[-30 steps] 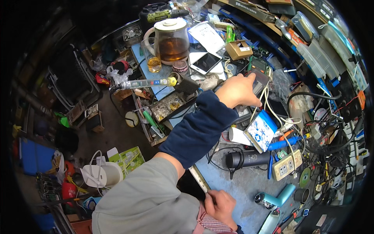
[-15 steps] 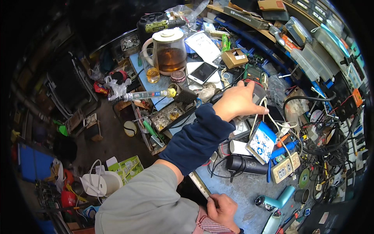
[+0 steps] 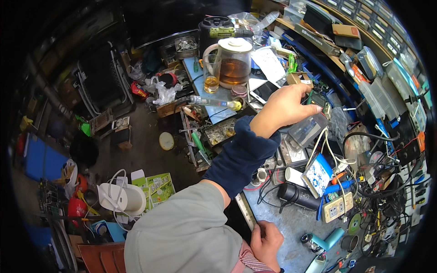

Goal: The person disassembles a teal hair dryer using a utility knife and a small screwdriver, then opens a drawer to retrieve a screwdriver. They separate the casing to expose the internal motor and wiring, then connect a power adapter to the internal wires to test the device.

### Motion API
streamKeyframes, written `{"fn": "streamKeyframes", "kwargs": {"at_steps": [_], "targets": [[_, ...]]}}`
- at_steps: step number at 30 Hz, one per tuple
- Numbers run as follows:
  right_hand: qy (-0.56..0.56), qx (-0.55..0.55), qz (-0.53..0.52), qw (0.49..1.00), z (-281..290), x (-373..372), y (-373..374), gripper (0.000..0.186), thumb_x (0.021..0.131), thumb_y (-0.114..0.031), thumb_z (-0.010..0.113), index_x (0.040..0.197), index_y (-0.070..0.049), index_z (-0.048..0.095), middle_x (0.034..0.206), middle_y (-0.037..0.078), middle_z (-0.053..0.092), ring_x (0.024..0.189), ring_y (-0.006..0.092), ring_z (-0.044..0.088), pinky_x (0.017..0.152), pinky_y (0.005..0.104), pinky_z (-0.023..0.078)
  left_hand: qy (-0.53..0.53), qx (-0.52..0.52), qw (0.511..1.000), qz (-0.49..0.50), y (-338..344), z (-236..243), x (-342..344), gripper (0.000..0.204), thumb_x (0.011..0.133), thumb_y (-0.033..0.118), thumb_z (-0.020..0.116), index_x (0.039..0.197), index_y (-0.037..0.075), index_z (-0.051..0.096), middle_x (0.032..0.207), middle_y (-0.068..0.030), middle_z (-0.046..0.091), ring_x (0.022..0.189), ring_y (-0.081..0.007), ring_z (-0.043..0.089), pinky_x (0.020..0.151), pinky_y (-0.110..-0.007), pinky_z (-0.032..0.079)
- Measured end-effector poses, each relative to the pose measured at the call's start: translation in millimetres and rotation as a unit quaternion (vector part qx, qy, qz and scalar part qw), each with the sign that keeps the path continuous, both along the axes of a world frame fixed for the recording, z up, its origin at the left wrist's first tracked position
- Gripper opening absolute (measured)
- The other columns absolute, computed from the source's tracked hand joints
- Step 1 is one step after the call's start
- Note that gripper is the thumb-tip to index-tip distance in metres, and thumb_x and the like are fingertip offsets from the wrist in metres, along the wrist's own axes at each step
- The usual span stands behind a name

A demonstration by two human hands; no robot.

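Note:
My left hand (image 3: pixel 289 105) reaches across the cluttered bench (image 3: pixel 296 226), thumb and index finger apart beside a green handheld device (image 3: pixel 319 100); whether they touch it I cannot tell. A clear grey box (image 3: pixel 305 133) sits just below that hand, and a white phone with a dark screen (image 3: pixel 261 92) lies to its left. My right hand (image 3: pixel 266 242) rests at the near bench edge with fingers curled, their inner side hidden. Near it are a black cylindrical flask (image 3: pixel 298 197) and a teal tool (image 3: pixel 328 239).
A glass kettle (image 3: pixel 234 66) and tea glass (image 3: pixel 211 81) stand at the back. Cords drape over a power strip (image 3: pixel 339 207) on the right, below crowded shelves (image 3: pixel 382 98). At left, a white spool (image 3: pixel 129 198) and a folding chair (image 3: pixel 104 77) stand amid clutter.
My view has shifted, so the scene appears farther right and lower. My left hand has moved back from over the clear box toward the green device. My right hand stays at the edge.

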State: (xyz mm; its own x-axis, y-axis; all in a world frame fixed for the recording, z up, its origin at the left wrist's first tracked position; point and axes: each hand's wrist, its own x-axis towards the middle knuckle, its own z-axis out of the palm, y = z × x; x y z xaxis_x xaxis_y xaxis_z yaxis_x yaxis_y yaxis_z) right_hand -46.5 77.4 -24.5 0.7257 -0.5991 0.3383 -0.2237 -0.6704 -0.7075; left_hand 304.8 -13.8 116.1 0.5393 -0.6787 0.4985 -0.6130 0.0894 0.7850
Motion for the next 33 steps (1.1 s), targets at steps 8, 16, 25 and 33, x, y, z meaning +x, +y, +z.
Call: {"fn": "streamKeyframes", "kwargs": {"at_steps": [8,16,25,33], "targets": [[0.012,-0.008,0.001,1.0,4,2,0,0.008,0.089,-0.004,0.078,0.095,-0.003,0.074,0.074,0.015,0.066,0.061,0.0347,0.065,0.057,0.0441,0.05,-0.025,-0.102,0.986,0.128,135,-68,-73,0.028,0.086,0.007,0.089,0.111,-0.002,0.079,0.096,-0.0114,0.079,0.095,-0.0243,0.077,0.087,-0.037,0.059],[0.023,-0.026,0.005,0.999,6,4,2,0.01,0.086,-0.004,0.079,0.095,-0.005,0.074,0.078,0.013,0.068,0.065,0.0338,0.067,0.059,0.0429,0.052,-0.21,0.16,0.917,0.298,179,-152,-4,0.082,0.079,0.035,0.092,0.148,0.0,0.061,0.141,-0.0206,0.065,0.134,-0.042,0.06,0.112,-0.05,0.049],[0.02,0.014,-0.003,1.0,9,4,-1,0.01,0.086,-0.006,0.08,0.094,-0.006,0.074,0.075,0.011,0.068,0.064,0.0329,0.068,0.058,0.0432,0.052,-0.16,0.182,0.949,0.201,183,-136,-16,0.082,0.069,0.036,0.097,0.135,-0.003,0.068,0.123,-0.0195,0.071,0.116,-0.0439,0.066,0.1,-0.051,0.052],[0.029,-0.019,-0.001,0.999,12,10,0,0.012,0.085,-0.008,0.081,0.094,-0.007,0.074,0.074,0.011,0.067,0.063,0.0328,0.068,0.057,0.0432,0.053,-0.177,0.177,0.946,0.205,130,-149,-51,0.086,0.073,0.037,0.095,0.14,-0.005,0.063,0.12,-0.0187,0.067,0.113,-0.0408,0.062,0.099,-0.049,0.046]]}}
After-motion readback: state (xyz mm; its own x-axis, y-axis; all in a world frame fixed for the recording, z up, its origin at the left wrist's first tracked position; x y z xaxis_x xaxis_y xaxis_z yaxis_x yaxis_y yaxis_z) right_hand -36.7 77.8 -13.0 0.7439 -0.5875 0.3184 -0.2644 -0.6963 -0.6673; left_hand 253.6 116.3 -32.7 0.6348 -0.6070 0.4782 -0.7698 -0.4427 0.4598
